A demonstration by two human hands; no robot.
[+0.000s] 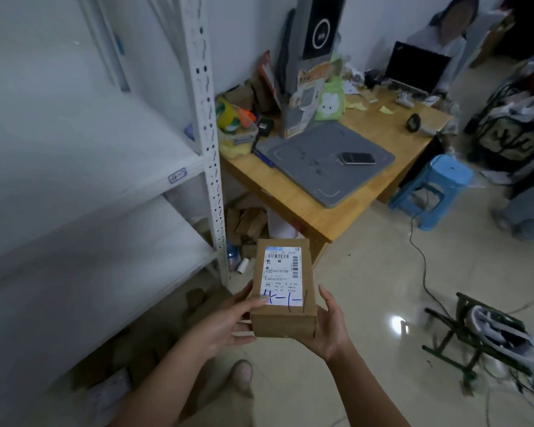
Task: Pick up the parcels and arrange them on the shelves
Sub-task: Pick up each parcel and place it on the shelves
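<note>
Head view: I see both hands holding a small cardboard parcel (282, 288) above the floor, beside white shelves (136, 192). Left hand (228, 322) grips its side and right hand (330, 328) cups underneath. I judge it light and stiff, best held by opposite sides.

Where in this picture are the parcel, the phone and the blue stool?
parcel (281, 272): head view, on its white shipping label.
phone (357, 157): head view, middle of its dark screen.
blue stool (450, 173): head view, on its seat top.
</note>
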